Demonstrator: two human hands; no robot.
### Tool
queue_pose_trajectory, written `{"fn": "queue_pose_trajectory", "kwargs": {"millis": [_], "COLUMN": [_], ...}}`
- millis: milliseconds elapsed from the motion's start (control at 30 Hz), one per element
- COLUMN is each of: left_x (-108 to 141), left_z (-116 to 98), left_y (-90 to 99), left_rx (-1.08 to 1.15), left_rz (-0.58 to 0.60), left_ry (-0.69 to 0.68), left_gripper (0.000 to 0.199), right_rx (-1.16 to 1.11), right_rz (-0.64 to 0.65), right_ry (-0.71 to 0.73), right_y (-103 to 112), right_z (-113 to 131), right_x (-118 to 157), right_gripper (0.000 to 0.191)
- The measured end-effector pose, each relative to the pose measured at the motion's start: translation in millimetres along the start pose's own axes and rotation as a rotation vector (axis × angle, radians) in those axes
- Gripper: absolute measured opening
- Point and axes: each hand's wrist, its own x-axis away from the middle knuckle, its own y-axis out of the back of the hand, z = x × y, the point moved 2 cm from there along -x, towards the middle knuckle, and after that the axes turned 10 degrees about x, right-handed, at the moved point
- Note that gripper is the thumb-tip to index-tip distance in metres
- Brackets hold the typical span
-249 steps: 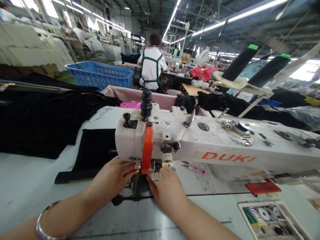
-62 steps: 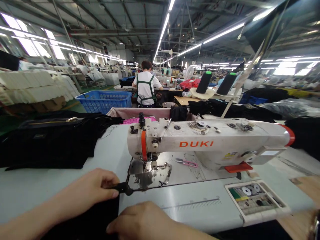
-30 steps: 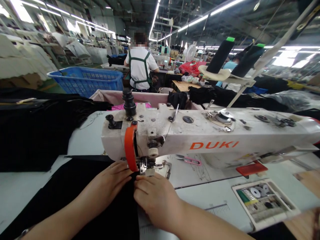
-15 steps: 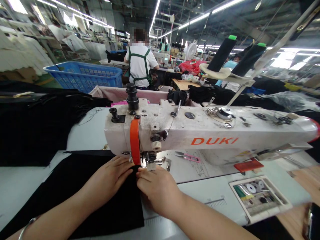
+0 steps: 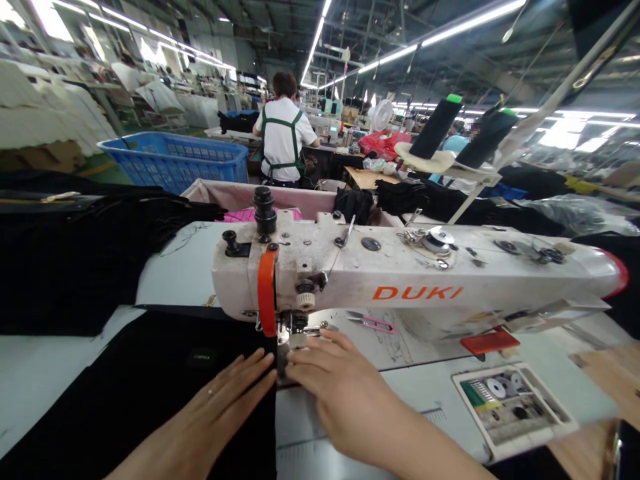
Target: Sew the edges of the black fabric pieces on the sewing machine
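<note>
Left of the sewing machine's needle (image 5: 283,331), the left hand (image 5: 225,407) lies flat, unclenched, on the black cloth (image 5: 165,373), seemingly to keep it smooth; the right hand (image 5: 340,393), loosely curved beside its edge, probably steadies that side.

A single head-worn camera is looking forward and down from the person's eye level, facing the long side of the white DUKI sewing machine (image 5: 345,267). The machine is spanning the middle of the view at close range, its needle end sitting left of center. The left hand (image 5: 227,403) and right hand (image 5: 345,390) are entering from the bottom edge, near the lens. Beyond, the wide view is taking in a blue plastic basket (image 5: 175,160), a co-worker's back (image 5: 283,133) farther off, and ceiling tube lights (image 5: 470,25) up top.
</note>
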Motion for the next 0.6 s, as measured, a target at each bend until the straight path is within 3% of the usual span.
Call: {"fn": "queue_pose_trajectory", "kwargs": {"millis": [67,133,200,267,367,500,600], "left_x": [12.5,17.7,18.2,17.8,20.6,30.9,35.1], "left_z": [-14.0,-22.3,-26.0,-27.6,-27.0,-20.7,-19.5], "left_y": [-6.4,-11.0,-14.1,-15.8,-15.7,-14.9,-16.1], "left_rx": [-0.032,-0.029,-0.015,-0.033,-0.041,0.142,0.269], "left_rz": [-0.045,-0.105,-0.139,-0.148,-0.130,-0.100,-0.131], "left_ry": [-0.094,-0.090,-0.037,-0.027,-0.032,0.255,0.377], "left_gripper": [0.094,0.074,0.074,0.075,0.067,0.048,0.040], "right_rx": [0.048,0.126,0.216,0.293,0.312,0.033,-0.056], "right_rz": [0.002,-0.008,-0.044,-0.090,-0.116,-0.130,-0.200], "right_ry": [-0.064,-0.123,-0.202,-0.252,-0.197,-0.018,0.044], "right_y": [6.7,3.6,-5.0,-13.6,-20.7,-25.8,-35.0], "right_z": [-13.1,-24.9,-32.6,-33.2,-19.1,15.5,37.2], "right_x": [6.3,0.3,-15.6,-32.6,-38.6,-1.8,26.4], "right_gripper": [0.051,0.039,0.019,0.011,0.008,0.029,0.036]}}
